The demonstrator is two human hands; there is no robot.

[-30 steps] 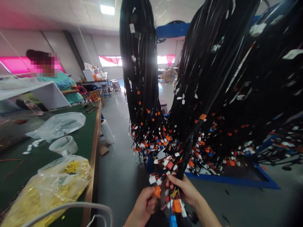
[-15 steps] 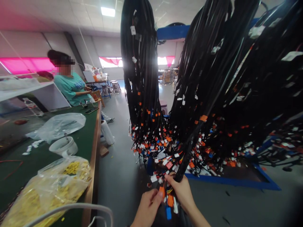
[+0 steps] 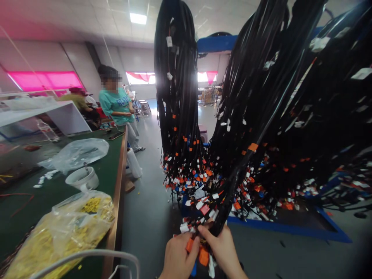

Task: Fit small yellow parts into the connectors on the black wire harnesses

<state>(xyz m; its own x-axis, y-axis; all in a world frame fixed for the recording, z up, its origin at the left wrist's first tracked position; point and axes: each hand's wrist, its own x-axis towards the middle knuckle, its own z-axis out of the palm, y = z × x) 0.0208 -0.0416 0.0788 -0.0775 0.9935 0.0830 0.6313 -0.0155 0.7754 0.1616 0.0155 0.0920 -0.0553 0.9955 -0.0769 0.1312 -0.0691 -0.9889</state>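
Observation:
My right hand (image 3: 223, 246) is closed round the lower end of a black wire harness (image 3: 232, 190) that slants down from the rack. Close beside it, my left hand (image 3: 180, 254) pinches an orange connector (image 3: 189, 245) between thumb and fingers. Another orange connector (image 3: 204, 256), a white one (image 3: 211, 268) and part of a blue one (image 3: 194, 269) hang between the hands. White connectors (image 3: 186, 226) and a pink-red connector (image 3: 205, 209) show just above. Fingers hide some of the wires.
More black harness bundles (image 3: 177, 77) hang from a blue rack (image 3: 217, 43) with a blue base frame (image 3: 290, 228). To the left, a green-topped bench (image 3: 113, 170) bears a bag of yellow parts (image 3: 58, 236), a white cup (image 3: 83, 179) and a clear bag (image 3: 78, 153). A person (image 3: 116, 104) stands behind it.
My left hand has moved up and left beside the right hand, still with an orange connector. The view has shifted slightly left. The person in the teal shirt has turned and stands more upright.

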